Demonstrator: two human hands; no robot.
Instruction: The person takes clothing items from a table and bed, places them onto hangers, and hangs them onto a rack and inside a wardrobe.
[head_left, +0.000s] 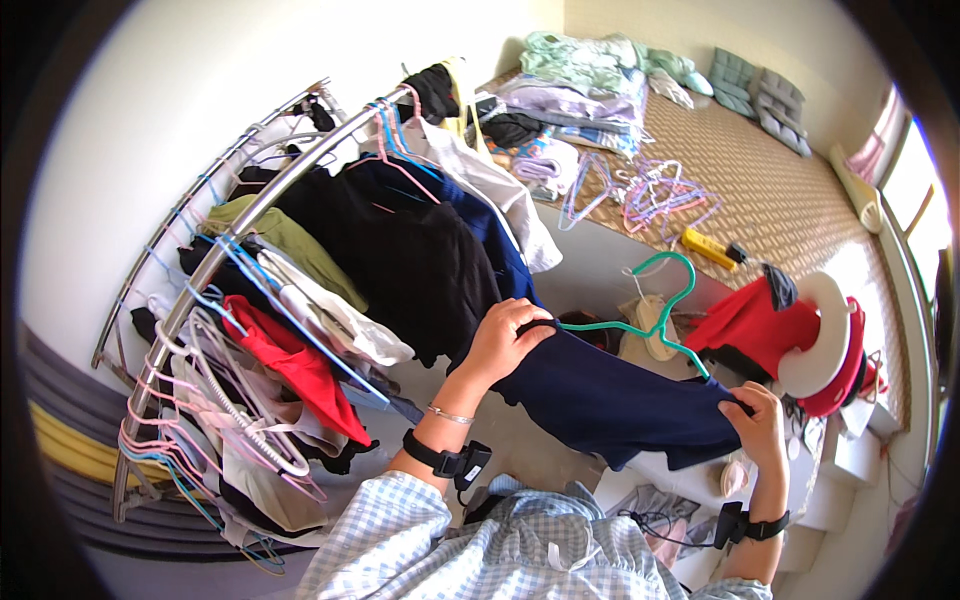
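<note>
A navy blue garment (620, 405) is stretched sideways in front of me, its lower edge hanging loose. I cannot make out its exact kind. My left hand (503, 340) pinches its upper left end, thumb and fingers closed on the cloth. At the other end, my right hand (760, 418) grips the upper right corner. Between the two hands, a green clothes hanger (662, 325) rises from the garment's top edge, hook upward. Its right arm tip meets the cloth near my right hand. Close beyond my left hand hangs a black garment (400, 255) on the rack.
A metal clothes rack (235, 232) full of garments stands at the left. On the raised patterned platform (800, 190) lie loose hangers (660, 195), folded clothes (575, 105) and a yellow object (708, 247). A red garment (755, 325) and a white brimmed hat (818, 335) are at the right.
</note>
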